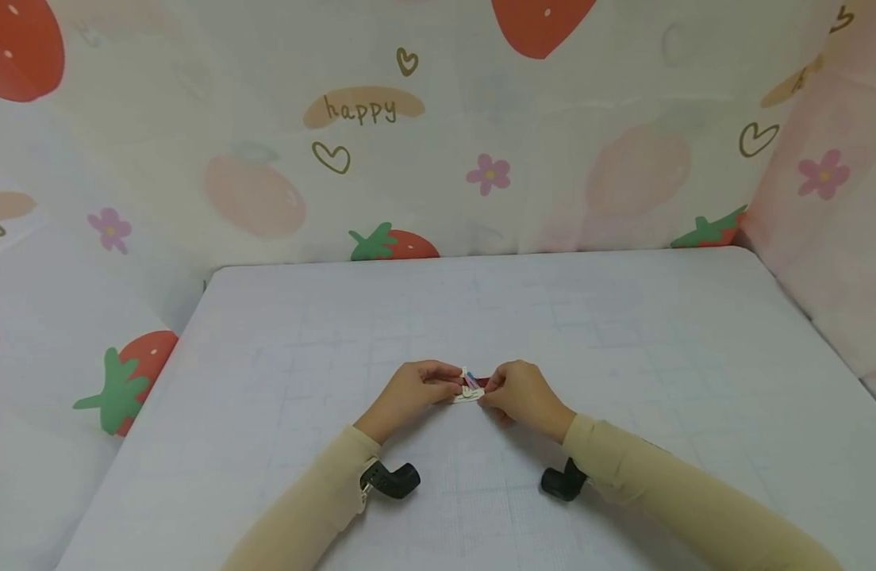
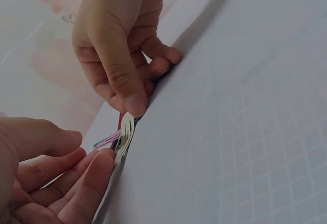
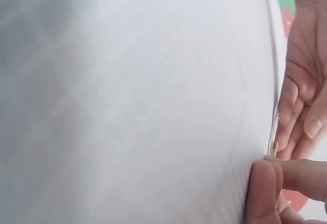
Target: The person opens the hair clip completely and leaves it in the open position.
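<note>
A small flat cream piece with pink, blue and dark red parts [image 1: 470,388] lies on the white table between the two hands. In the left wrist view its cream end [image 2: 125,132] shows thin layered curves, with pink and blue strips beside it; I cannot tell its kind. My right hand [image 1: 527,399] pinches its right end, the thumb on top. My left hand [image 1: 413,396] is at the left end with relaxed fingers touching it, and its thumb stands apart in the left wrist view. The fingers hide both ends of the piece.
The table [image 1: 324,341] has a white cloth with a faint grid. Strawberry-printed curtains [image 1: 445,190] stand behind it and at both sides. Black wrist devices [image 1: 395,480] are strapped over the beige sleeves [image 1: 666,468].
</note>
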Available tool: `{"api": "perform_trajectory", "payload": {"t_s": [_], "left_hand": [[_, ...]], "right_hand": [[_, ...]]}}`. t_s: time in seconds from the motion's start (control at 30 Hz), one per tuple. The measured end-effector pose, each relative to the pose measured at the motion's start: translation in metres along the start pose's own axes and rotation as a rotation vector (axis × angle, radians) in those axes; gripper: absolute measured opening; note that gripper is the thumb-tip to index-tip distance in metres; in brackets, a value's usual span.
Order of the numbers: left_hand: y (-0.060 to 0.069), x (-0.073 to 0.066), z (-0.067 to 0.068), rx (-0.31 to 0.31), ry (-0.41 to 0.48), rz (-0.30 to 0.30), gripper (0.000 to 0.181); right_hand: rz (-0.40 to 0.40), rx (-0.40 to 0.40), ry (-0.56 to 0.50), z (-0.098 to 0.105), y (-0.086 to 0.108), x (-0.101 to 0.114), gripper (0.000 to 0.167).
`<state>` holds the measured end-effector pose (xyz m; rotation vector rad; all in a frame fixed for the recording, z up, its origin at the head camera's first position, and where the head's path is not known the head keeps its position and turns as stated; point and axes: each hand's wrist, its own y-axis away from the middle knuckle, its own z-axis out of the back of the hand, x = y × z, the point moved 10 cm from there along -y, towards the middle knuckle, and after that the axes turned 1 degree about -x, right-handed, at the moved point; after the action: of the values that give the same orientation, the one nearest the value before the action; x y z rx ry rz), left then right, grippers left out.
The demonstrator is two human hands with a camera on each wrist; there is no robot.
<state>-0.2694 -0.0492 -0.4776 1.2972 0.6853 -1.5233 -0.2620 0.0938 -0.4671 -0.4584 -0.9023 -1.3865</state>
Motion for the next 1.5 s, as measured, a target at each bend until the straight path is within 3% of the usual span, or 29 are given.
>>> {"api": "perform_trajectory", "payload": {"t_s": [0.3, 0.7, 1.03, 1.13, 1.3, 1.5], "left_hand": [[-0.002, 0.0, 0.003, -0.03, 0.03, 0.022, 0.031], [-0.006, 0.001, 0.006, -0.053, 0.037, 0.039, 0.029], [-0.011, -0.004, 0.009, -0.12, 0.133, 0.063, 0.025], [-0.012, -0.008, 0.007, -0.126, 0.12, 0.064, 0.026], [-0.014, -0.012, 0.002, -0.121, 0.087, 0.071, 0.027], [-0.017, -0.012, 0.001, -0.147, 0.138, 0.083, 0.025]], "right_hand": [[-0.047, 0.06, -0.095, -0.001, -0.005, -0.006, 0.01], [-0.063, 0.087, -0.128, 0.006, -0.007, -0.009, 0.011], [-0.031, 0.014, -0.145, 0.022, -0.012, -0.004, 0.009], [-0.016, -0.003, -0.165, 0.025, -0.014, -0.002, 0.009], [0.007, -0.041, -0.228, 0.03, -0.016, 0.002, 0.011], [0.011, -0.047, -0.351, 0.029, -0.019, 0.002, 0.013]]}}
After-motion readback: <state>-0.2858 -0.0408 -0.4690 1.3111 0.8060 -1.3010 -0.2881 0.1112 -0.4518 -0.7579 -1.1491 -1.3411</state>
